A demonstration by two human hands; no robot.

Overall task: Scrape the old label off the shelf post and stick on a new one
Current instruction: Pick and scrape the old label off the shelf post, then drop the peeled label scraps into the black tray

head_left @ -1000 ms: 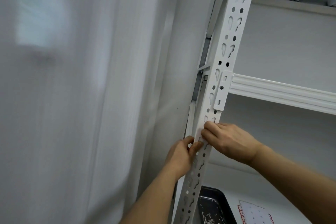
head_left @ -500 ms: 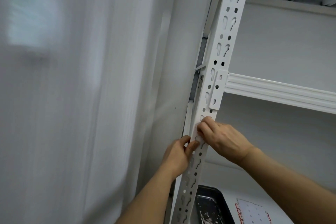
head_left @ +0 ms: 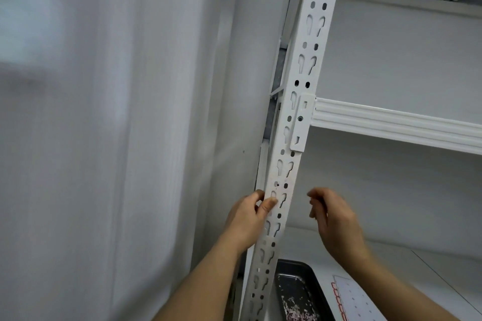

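The white perforated shelf post runs from the top down to the bottom middle. A pale patch on its face looks like a stuck-on label or glue residue. My left hand grips the post's left edge, thumb pressed on the front face just below that patch. My right hand hovers to the right of the post, clear of it, fingers loosely curled with nothing visible in them.
A white shelf beam joins the post at mid height. On the lower shelf stand a dark tray holding pinkish scrapings and a white sheet with red-edged labels. White curtain hangs at the left.
My right hand has lifted off the post and drawn back to the right. My left hand keeps its grip on the post's edge.
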